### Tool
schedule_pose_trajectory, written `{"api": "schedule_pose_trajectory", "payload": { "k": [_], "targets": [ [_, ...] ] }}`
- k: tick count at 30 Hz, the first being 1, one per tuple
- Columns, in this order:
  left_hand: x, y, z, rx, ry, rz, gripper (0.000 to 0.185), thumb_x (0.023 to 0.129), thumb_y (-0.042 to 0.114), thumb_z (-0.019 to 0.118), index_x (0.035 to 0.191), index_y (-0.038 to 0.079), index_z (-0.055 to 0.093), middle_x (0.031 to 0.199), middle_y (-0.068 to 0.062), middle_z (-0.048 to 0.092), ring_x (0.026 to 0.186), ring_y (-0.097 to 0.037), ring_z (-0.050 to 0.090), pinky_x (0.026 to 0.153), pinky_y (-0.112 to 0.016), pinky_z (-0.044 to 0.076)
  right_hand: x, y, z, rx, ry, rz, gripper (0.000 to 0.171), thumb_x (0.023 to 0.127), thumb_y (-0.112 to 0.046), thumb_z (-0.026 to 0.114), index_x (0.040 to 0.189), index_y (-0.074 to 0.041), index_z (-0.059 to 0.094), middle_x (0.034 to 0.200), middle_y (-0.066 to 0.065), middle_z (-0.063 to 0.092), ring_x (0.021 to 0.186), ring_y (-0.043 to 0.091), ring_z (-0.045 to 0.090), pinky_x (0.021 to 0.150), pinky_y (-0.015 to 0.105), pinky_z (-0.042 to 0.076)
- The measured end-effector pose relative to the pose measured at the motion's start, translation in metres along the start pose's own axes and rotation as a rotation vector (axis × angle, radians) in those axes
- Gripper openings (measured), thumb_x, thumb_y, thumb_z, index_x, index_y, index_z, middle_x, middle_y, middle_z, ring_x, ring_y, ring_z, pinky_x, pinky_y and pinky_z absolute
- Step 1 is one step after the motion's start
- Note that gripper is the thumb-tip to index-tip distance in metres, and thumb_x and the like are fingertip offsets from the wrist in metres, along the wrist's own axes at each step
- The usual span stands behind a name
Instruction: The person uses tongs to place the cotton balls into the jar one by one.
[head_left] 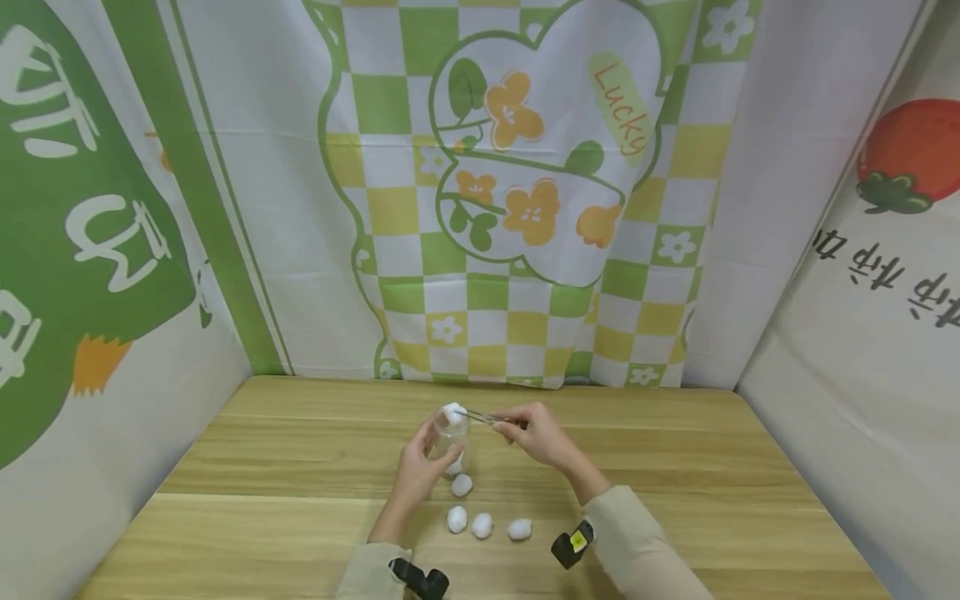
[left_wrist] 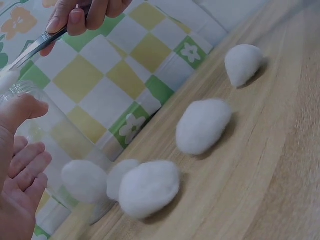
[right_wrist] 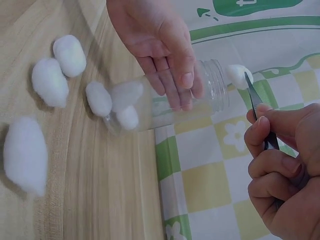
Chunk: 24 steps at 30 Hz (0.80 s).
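Our left hand grips the clear jar upright, our right hand pinches tweezers holding a cotton ball at its mouth; backdrop reads "Lucky".

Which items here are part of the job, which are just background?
In use:
left hand holding clear jar
right hand gripping tweezers
cotton ball in tweezers
cotton balls on table

Background:
patterned backdrop cloth
wooden table

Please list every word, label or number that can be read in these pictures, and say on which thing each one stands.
"Lucky": on the pale green oval of the checked cloth behind the table.
White characters on the green cloth at the left: I cannot read them.
Dark characters on the right cloth, under the tomato picture: upside down, not readable.
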<state>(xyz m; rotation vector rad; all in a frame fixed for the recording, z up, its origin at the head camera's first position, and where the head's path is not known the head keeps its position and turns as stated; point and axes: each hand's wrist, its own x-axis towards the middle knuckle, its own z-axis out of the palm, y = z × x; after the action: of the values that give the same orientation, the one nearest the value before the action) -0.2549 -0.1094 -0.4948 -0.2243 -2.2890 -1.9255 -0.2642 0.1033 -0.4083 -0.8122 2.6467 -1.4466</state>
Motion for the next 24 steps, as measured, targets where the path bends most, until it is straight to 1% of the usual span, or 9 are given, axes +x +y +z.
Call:
{"api": "schedule_pose_trajectory", "payload": {
  "k": [6, 10, 13, 17, 24],
  "targets": [
    [-0.0002, 0.0, -0.0009, 0.004, -0.015, -0.007, 0.075, 0.086, 0.018, 0.072, 0.147, 0.0, 0.033, 0.152, -0.024, 0.038, 0.142, -0.044, 0.035, 0.121, -0.055, 0.027, -0.0003, 0.0025, 0.0032, -0.003, -0.014, -0.001, 0.025, 0.093, -0.007, 0.06, 0.111, 0.008, 0.068, 0.071, 0.025, 0.064, 0.052, 0.0, 0.039, 0.043, 0.011, 0.03],
    [0.0, 0.0001, -0.0009, 0.01, -0.014, -0.016, 0.078, 0.085, 0.02, 0.074, 0.147, 0.0, 0.033, 0.152, -0.023, 0.037, 0.142, -0.043, 0.035, 0.121, -0.054, 0.027, -0.0009, 0.004, 0.0043, -0.013, -0.007, 0.001, 0.025, 0.093, -0.007, 0.061, 0.112, 0.008, 0.068, 0.07, 0.024, 0.064, 0.052, 0.0, 0.039, 0.043, 0.011, 0.029],
    [0.0001, 0.0008, -0.0005, 0.01, -0.009, -0.019, 0.077, 0.084, 0.02, 0.075, 0.147, 0.0, 0.034, 0.152, -0.023, 0.038, 0.141, -0.042, 0.037, 0.121, -0.052, 0.028, -0.0014, 0.0045, 0.0049, -0.024, -0.005, 0.01, 0.026, 0.093, -0.007, 0.061, 0.113, 0.009, 0.067, 0.069, 0.022, 0.065, 0.052, 0.001, 0.042, 0.043, 0.011, 0.03],
    [-0.0001, 0.0009, -0.0007, 0.006, -0.017, -0.012, 0.077, 0.084, 0.018, 0.074, 0.146, 0.0, 0.034, 0.151, -0.022, 0.04, 0.142, -0.041, 0.035, 0.122, -0.052, 0.027, -0.0016, 0.0041, 0.0058, -0.02, -0.006, 0.03, 0.027, 0.092, -0.007, 0.061, 0.114, 0.009, 0.066, 0.069, 0.022, 0.066, 0.054, 0.004, 0.047, 0.043, 0.012, 0.032],
    [-0.0007, 0.0017, -0.0015, -0.002, -0.021, 0.001, 0.076, 0.084, 0.017, 0.074, 0.146, 0.0, 0.035, 0.151, -0.022, 0.041, 0.143, -0.041, 0.034, 0.122, -0.053, 0.026, -0.0021, 0.0025, 0.0059, -0.001, -0.012, 0.035, 0.028, 0.094, -0.008, 0.06, 0.115, 0.009, 0.066, 0.069, 0.022, 0.065, 0.052, 0.002, 0.044, 0.042, 0.011, 0.03]
  ]
}}
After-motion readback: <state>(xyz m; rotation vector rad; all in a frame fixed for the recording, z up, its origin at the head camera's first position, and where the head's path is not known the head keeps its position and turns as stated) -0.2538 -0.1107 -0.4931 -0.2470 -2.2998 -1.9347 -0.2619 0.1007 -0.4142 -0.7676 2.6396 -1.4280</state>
